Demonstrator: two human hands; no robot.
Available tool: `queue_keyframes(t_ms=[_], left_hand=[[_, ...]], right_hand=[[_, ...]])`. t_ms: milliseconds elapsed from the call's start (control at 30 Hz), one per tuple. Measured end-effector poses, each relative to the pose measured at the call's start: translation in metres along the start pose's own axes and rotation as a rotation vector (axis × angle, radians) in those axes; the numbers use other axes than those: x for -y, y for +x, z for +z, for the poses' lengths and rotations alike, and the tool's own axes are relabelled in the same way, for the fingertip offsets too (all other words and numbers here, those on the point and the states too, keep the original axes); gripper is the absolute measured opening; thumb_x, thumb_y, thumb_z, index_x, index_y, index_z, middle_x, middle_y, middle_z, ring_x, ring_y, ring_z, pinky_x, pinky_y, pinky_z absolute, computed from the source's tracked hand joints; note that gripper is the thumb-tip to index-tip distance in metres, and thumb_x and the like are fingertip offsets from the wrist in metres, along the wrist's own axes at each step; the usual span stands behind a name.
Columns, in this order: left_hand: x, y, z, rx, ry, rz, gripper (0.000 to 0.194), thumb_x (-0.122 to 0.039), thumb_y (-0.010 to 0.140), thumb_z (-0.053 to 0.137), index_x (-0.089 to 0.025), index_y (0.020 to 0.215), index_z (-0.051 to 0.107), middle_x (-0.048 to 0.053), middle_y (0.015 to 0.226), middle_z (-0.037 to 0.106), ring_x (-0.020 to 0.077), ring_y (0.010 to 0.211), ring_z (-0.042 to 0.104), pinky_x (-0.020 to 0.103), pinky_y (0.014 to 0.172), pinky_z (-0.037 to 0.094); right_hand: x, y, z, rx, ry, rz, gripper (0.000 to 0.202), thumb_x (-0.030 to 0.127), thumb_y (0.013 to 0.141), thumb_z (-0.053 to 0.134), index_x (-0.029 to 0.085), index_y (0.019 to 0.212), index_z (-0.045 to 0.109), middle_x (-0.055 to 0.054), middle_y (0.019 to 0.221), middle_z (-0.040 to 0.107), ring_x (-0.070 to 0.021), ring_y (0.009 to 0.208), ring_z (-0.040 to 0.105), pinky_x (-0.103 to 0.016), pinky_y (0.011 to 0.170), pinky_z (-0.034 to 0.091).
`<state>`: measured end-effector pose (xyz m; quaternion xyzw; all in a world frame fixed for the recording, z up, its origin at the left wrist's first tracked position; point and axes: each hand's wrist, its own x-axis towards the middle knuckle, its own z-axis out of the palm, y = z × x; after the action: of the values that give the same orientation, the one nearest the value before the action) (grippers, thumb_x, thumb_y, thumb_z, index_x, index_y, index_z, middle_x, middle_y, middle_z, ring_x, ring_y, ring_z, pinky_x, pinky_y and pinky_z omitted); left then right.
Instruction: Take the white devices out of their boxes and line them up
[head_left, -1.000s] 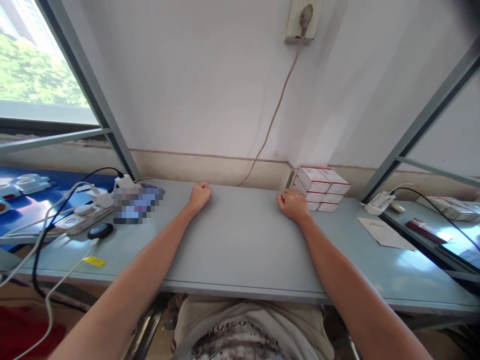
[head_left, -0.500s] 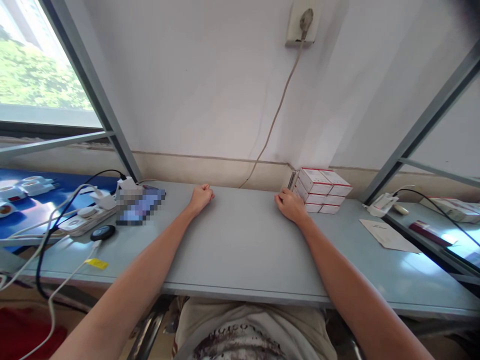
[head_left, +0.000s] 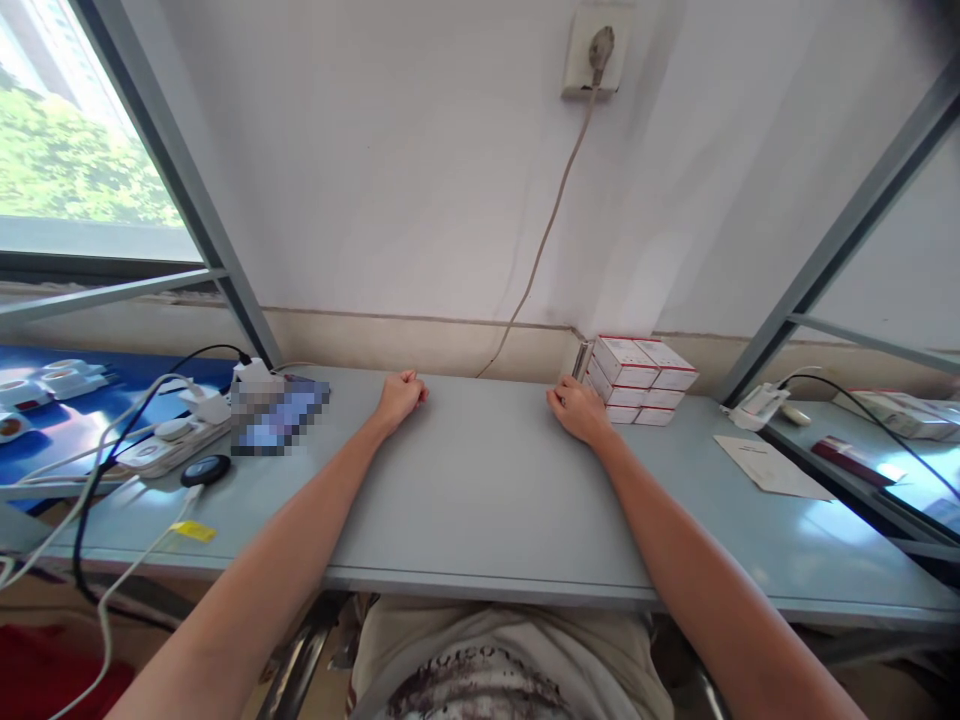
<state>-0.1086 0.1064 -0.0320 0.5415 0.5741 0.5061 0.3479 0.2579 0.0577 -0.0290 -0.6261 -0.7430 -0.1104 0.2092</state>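
My left hand (head_left: 401,398) rests as a loose fist on the grey tabletop (head_left: 480,500), toward its far edge. My right hand (head_left: 579,408) is closed in the same way, just left of a stack of white boxes with red edges (head_left: 634,378). Nothing shows in either fist. Both forearms reach in from the bottom corners and lie across the front edge of the table.
To the left are a phone (head_left: 279,418) with a blurred screen, a power strip (head_left: 176,445), a round black device (head_left: 205,470) and loose cables. At right lie a sheet of paper (head_left: 772,467) and a white adapter (head_left: 757,407). A cable hangs from a wall socket (head_left: 598,55).
The camera view has shifted slightly. Both fists stay in place on the table, and no object has been moved.
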Motion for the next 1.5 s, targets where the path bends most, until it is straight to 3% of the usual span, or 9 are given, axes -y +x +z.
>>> queue_keyframes(t_ms=[733,1000,1167,1500], left_hand=[[0.0009,0.0003,-0.0003,0.010,0.026,-0.007,0.026,-0.020,0.068,0.057,-0.024,0.062,0.032,0.001,0.060,0.058,0.0106,0.048,0.043,0.024,0.046,0.026],[0.0002,-0.0015,-0.0014,0.014,0.022,0.012,0.028,-0.021,0.070,0.058,-0.025,0.061,0.031,0.001,0.057,0.057,0.0106,0.046,0.042,0.024,0.046,0.027],[-0.0009,-0.0025,-0.0029,0.010,0.049,0.021,0.028,-0.019,0.068,0.059,-0.025,0.058,0.033,-0.002,0.050,0.048,0.0112,0.045,0.041,0.024,0.046,0.028],[-0.0021,-0.0050,0.0014,0.008,0.189,0.139,0.031,-0.020,0.077,0.056,-0.024,0.059,0.031,-0.002,0.055,0.048,0.0139,0.052,0.048,0.026,0.055,0.037]], right_hand=[[0.0015,0.0014,-0.0006,0.038,0.023,-0.010,0.044,0.034,0.113,0.045,0.018,0.091,0.079,-0.008,0.113,0.075,-0.0189,0.096,0.070,-0.029,0.077,0.042],[0.0021,0.0006,0.0001,0.044,0.028,-0.003,0.044,0.033,0.113,0.044,0.019,0.089,0.079,-0.008,0.112,0.075,-0.0191,0.097,0.071,-0.029,0.079,0.044],[0.0021,0.0007,0.0010,0.047,0.041,0.007,0.045,0.034,0.113,0.043,0.019,0.090,0.079,-0.008,0.113,0.074,-0.0197,0.097,0.072,-0.030,0.077,0.044],[0.0042,-0.0003,0.0003,0.053,0.053,0.010,0.045,0.033,0.113,0.041,0.019,0.091,0.078,-0.009,0.113,0.074,-0.0222,0.101,0.073,-0.032,0.081,0.047]])
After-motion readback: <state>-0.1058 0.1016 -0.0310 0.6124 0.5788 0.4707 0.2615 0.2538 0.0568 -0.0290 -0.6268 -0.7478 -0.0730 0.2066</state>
